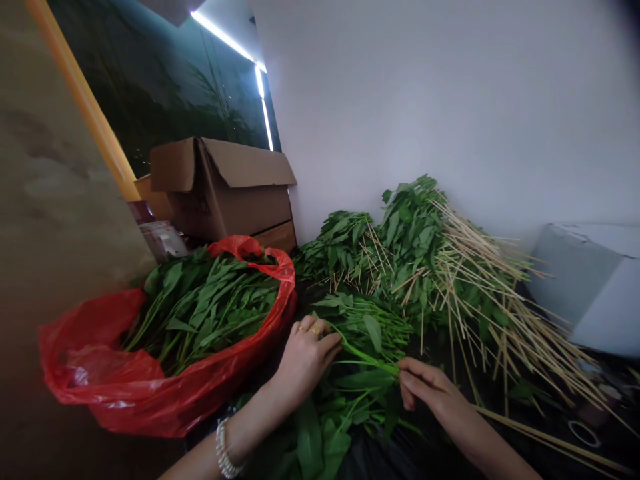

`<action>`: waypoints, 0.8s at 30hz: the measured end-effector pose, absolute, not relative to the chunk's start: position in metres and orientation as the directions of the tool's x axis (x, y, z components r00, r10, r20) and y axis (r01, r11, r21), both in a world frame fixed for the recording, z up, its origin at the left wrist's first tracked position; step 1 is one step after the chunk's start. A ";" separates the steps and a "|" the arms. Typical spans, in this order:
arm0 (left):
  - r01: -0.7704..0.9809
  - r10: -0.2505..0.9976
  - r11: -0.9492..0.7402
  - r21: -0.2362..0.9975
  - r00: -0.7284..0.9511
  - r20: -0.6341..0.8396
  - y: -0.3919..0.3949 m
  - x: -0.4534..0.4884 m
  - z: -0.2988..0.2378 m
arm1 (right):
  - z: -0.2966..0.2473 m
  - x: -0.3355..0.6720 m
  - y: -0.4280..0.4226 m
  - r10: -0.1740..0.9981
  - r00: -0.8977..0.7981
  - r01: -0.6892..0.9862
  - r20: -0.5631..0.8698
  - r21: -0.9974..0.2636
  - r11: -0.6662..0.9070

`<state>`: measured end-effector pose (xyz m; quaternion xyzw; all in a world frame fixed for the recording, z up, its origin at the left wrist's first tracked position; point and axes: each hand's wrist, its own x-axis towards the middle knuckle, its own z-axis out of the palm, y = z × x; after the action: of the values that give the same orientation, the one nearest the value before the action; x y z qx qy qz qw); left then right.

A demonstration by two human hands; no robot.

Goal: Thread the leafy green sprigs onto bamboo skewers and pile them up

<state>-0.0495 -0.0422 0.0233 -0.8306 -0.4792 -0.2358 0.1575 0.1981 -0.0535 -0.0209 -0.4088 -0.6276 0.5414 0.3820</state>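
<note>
Leafy water spinach (365, 327) lies in a loose pile in front of me. My left hand (307, 353), with rings and a beaded bracelet, is closed at a green stalk, its thumb and fingers together near the leafy end. My right hand (425, 387) pinches the other end of that stalk between thumb and fingers. The stalk (363, 355) stretches between both hands, above the pile. More broad leaves (323, 433) spread below my hands. The left fingertips are partly hidden.
A red plastic bag (150, 400) full of greens stands on the left. Bundles of greens on wooden skewers (480, 280) are heaped against the white wall. Behind the bag sits an open cardboard box (235, 200); a pale box (590, 287) stands at the right.
</note>
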 end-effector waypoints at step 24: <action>0.341 0.917 -0.399 0.851 0.120 0.381 -0.044 -0.068 0.064 | -0.031 0.200 -0.052 0.958 -0.241 0.356 0.158 -0.903 0.239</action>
<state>-0.0684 -0.0441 0.0645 -0.6856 -0.4587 -0.4789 -0.3004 0.2001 -0.0521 -0.0314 -0.4793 -0.6852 0.3883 0.3872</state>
